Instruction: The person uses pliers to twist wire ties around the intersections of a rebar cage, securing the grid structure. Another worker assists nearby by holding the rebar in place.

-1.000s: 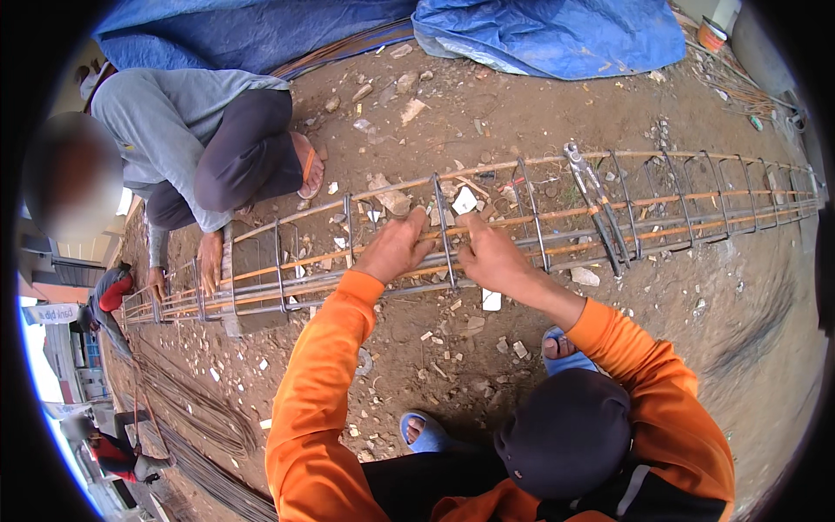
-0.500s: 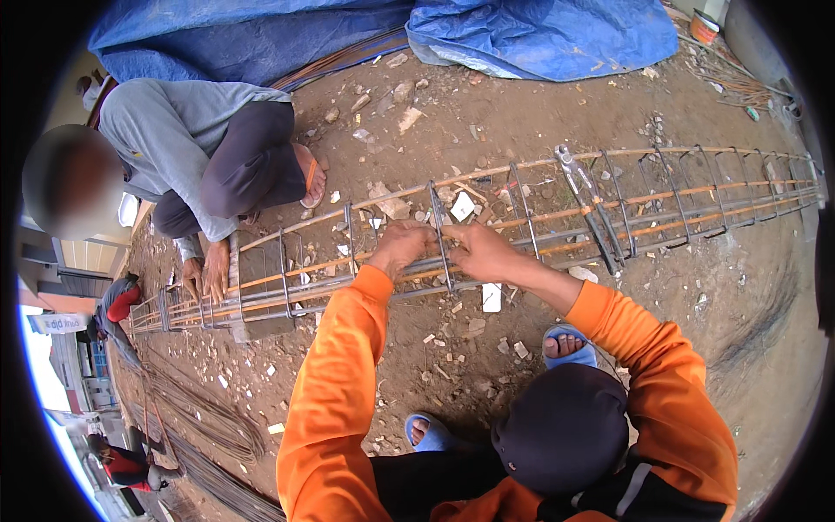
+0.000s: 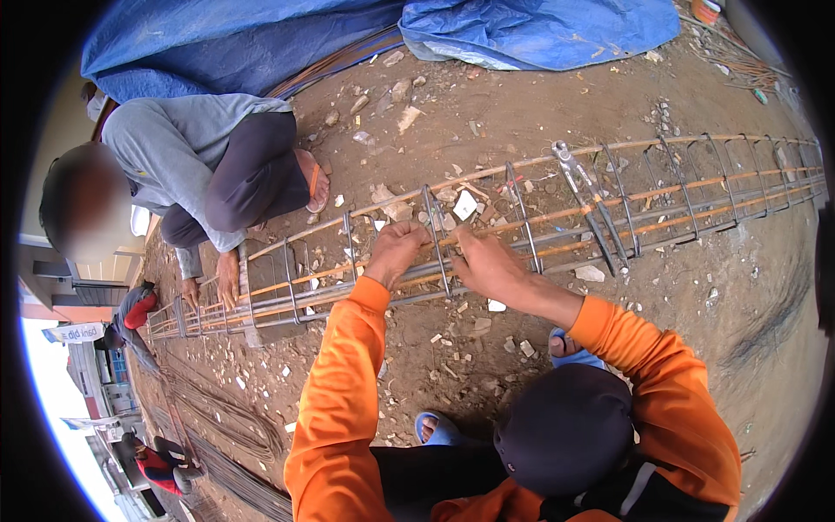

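Note:
A long rebar cage (image 3: 557, 230) of rusty bars and square stirrups crosses in front of me. My left hand (image 3: 397, 252) is closed in a pinch just left of one stirrup (image 3: 437, 239). On its other side my right hand (image 3: 490, 268) is curled, thumb and forefinger pressed together by the bar. Whatever the fingers grip is too small to make out. Pincers with long dark handles (image 3: 593, 209) lie across the cage bars, right of my right hand.
At the left a person in a grey top (image 3: 187, 161) squats with both hands at the cage. A blue tarp (image 3: 531, 35) lies at the back. Rubble, including a white tile piece (image 3: 464, 205), litters the dirt. Long bars (image 3: 230, 465) and other people are at lower left.
My hands have drawn slightly apart around the stirrup, the right one moving a little right and down. The view has shifted slightly. The pincers still lie on the cage.

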`<state>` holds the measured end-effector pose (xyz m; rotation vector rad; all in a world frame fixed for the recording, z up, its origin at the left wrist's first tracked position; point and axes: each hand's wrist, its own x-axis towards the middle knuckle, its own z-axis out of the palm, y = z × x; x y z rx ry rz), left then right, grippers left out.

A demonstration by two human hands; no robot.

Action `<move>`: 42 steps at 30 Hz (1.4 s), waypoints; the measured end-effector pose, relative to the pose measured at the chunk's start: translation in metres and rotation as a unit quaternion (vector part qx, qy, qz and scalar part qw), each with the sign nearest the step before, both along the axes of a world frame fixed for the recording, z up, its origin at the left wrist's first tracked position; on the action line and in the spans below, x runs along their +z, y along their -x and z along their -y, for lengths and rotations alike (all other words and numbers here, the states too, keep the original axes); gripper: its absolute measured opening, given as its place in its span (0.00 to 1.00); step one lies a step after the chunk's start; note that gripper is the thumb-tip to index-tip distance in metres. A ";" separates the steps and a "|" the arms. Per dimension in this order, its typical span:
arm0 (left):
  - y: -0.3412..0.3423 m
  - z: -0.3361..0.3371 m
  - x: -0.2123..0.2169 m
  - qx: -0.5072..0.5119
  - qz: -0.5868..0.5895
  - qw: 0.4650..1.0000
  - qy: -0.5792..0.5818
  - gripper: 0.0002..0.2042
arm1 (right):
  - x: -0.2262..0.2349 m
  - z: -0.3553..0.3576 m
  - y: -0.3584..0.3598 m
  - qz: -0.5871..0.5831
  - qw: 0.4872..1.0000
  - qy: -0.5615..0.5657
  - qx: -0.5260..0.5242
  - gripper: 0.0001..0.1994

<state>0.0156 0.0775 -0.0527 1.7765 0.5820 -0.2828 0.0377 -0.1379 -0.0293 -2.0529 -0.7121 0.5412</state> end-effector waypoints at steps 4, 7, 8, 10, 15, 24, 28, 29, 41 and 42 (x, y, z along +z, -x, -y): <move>-0.027 0.026 0.040 -0.046 -0.116 0.991 -0.044 0.06 | -0.011 0.010 0.003 0.040 0.999 -0.010 -0.014 0.09; -0.039 0.027 0.048 -0.070 -0.197 0.975 -0.078 0.06 | -0.041 -0.002 0.002 0.056 0.998 -0.036 0.015 0.10; -0.041 0.025 0.047 -0.074 -0.217 0.970 -0.083 0.05 | -0.049 -0.005 0.000 0.039 0.998 -0.042 0.024 0.10; -0.033 0.010 0.024 -0.070 -0.161 0.982 -0.065 0.05 | -0.044 -0.010 -0.002 -0.054 0.995 -0.075 0.037 0.11; -0.009 0.008 -0.011 0.022 0.011 1.000 0.013 0.03 | -0.021 -0.001 -0.020 -0.473 0.873 -0.112 0.020 0.19; 0.043 0.032 -0.017 -0.040 0.346 0.913 -0.212 0.07 | 0.014 0.010 -0.024 -0.430 0.893 -0.128 -0.041 0.08; 0.052 0.037 -0.018 -0.047 0.368 0.889 -0.268 0.08 | 0.020 -0.025 -0.013 -0.051 0.992 0.021 0.113 0.09; 0.052 0.036 -0.017 -0.058 0.344 0.899 -0.264 0.09 | 0.023 -0.035 -0.022 -0.008 0.991 0.043 0.124 0.09; 0.035 0.070 -0.017 0.097 0.334 0.885 -0.309 0.24 | 0.027 -0.057 -0.082 0.217 0.953 0.186 0.102 0.07; 0.037 0.069 -0.022 0.098 0.339 0.880 -0.317 0.22 | 0.027 -0.058 -0.079 0.203 0.954 0.199 0.093 0.07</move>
